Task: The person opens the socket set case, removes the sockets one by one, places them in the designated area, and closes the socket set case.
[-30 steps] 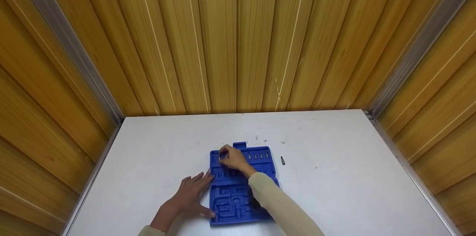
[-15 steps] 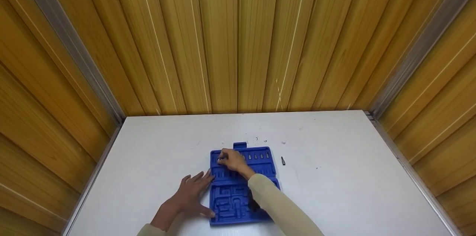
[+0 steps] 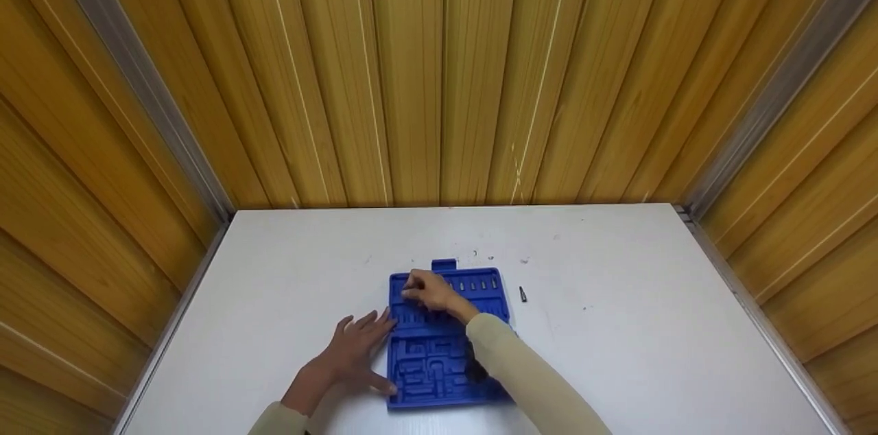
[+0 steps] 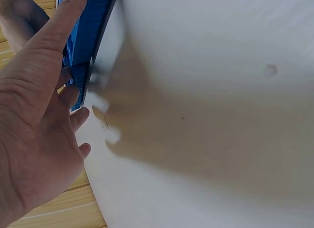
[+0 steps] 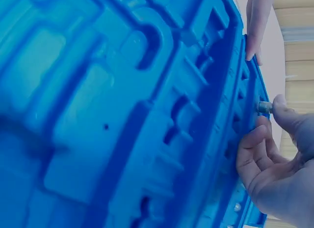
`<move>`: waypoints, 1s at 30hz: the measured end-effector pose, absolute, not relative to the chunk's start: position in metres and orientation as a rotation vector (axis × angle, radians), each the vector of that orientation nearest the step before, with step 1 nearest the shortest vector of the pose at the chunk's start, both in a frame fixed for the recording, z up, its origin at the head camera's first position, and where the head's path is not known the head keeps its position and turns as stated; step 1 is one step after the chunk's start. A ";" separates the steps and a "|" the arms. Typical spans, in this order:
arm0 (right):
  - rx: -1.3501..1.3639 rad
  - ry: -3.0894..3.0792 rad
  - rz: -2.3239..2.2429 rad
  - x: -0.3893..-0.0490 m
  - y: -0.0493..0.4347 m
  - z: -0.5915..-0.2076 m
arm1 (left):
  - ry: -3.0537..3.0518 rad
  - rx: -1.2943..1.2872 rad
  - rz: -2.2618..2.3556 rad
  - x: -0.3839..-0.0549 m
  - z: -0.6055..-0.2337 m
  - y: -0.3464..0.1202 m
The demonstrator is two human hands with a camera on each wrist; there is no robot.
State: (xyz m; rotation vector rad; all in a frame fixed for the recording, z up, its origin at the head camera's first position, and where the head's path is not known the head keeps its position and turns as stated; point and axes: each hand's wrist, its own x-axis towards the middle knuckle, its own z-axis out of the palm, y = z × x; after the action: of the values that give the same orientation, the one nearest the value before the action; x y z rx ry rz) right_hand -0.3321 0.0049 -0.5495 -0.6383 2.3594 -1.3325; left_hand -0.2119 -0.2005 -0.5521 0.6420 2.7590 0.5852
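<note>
A blue plastic tool case (image 3: 449, 404) lies unfolded on the white table, its moulded recesses facing up. Over the upper left part of it, my right hand (image 3: 431, 291) has thumb and fingers curled around a small silver metal bit (image 5: 265, 107). The bit stands at the case's slotted row, close under the thumb tip in the right wrist view. My left hand (image 3: 353, 353) lies along the case's left edge with spread fingers, thumb at the lower corner and fingertips near the hinge. In the left wrist view the left palm (image 4: 39, 134) shows beside the case wall (image 4: 93, 29).
Several small metal bits (image 3: 483, 285) stand in the case's upper right row. A dark tapered bit (image 3: 523, 294) lies on the table (image 3: 617, 353) right of the case. The case's latch tab (image 3: 444, 265) sticks out at the back. Ribbed yellow walls (image 3: 405, 78) enclose the table.
The right thumb and fingers have settled lower onto the case's upper left row, and the shiny bit between them is now hidden in the head view. The left hand stays in place.
</note>
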 end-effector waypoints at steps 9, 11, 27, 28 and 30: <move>-0.589 2.357 -1.341 -0.337 0.023 -0.535 | 2.775 0.681 0.547 -0.218 -0.548 -0.198; -0.586 2.358 -1.351 -0.338 0.028 -0.534 | 2.778 0.687 0.546 -0.219 -0.549 -0.198; -0.665 2.429 -1.461 -0.340 0.071 -0.534 | 2.762 0.675 0.601 -0.222 -0.554 -0.197; -0.649 2.426 -1.471 -0.340 0.075 -0.534 | 2.761 0.678 0.609 -0.222 -0.554 -0.197; -0.634 2.426 -1.485 -0.339 0.081 -0.535 | 2.761 0.680 0.614 -0.221 -0.553 -0.197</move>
State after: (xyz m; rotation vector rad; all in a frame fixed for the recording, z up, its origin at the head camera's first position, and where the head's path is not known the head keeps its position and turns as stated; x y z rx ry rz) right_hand -0.3395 0.0814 -0.5348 -0.6335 2.4262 -1.4851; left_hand -0.2211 -0.1971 -0.5534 0.6798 2.7608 0.6140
